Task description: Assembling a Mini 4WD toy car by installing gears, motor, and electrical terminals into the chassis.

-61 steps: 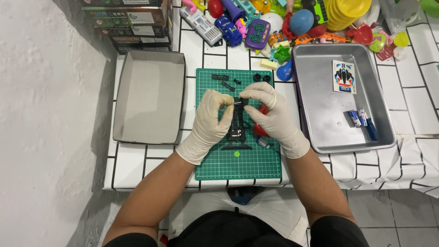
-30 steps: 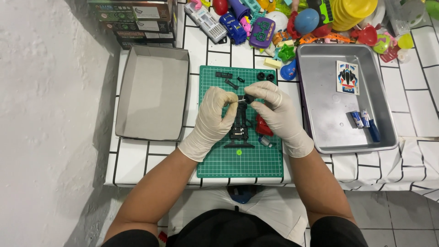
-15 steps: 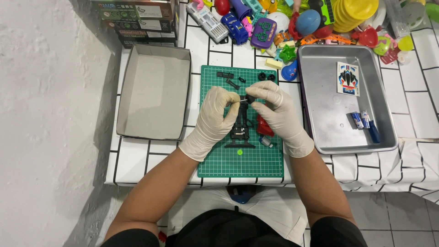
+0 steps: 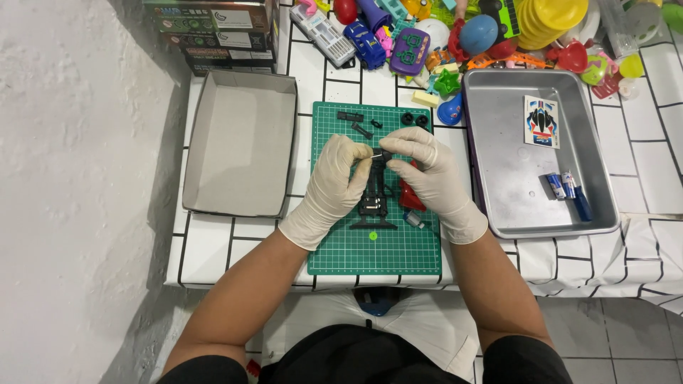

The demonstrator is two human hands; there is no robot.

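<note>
Two gloved hands meet over the middle of the frame: the left hand (image 4: 334, 186) and the right hand (image 4: 429, 178) both pinch the top end of one black toy car chassis (image 4: 373, 199), which lies lengthwise on the green cutting mat (image 4: 377, 249) with its lower end resting on the mat. The fingertips of both hands close on the same small part at the chassis's upper tip, so both hands are grasping, neither one loose. One red piece (image 4: 410, 197) lies just beside the chassis, partly under the right hand, and one small silvery part (image 4: 415, 221) lies below it. Near the mat's upper edge lie about three small black parts (image 4: 358, 124) on the left and two black wheels (image 4: 415, 119) on the right. One green dot (image 4: 373, 235) sits lower down, with bare mat around it down to the near edge. Left of the mat is one empty grey cardboard box lid (image 4: 240, 146), its right wall just beside the mat. On the right is one metal tray (image 4: 498, 199) holding one sticker sheet (image 4: 541, 121) and about three small batteries (image 4: 567, 188), the rest of its floor bare. A heap of colourful toys (image 4: 455, 32) crowds the upper edge of the tiled tabletop (image 4: 213, 249).
</note>
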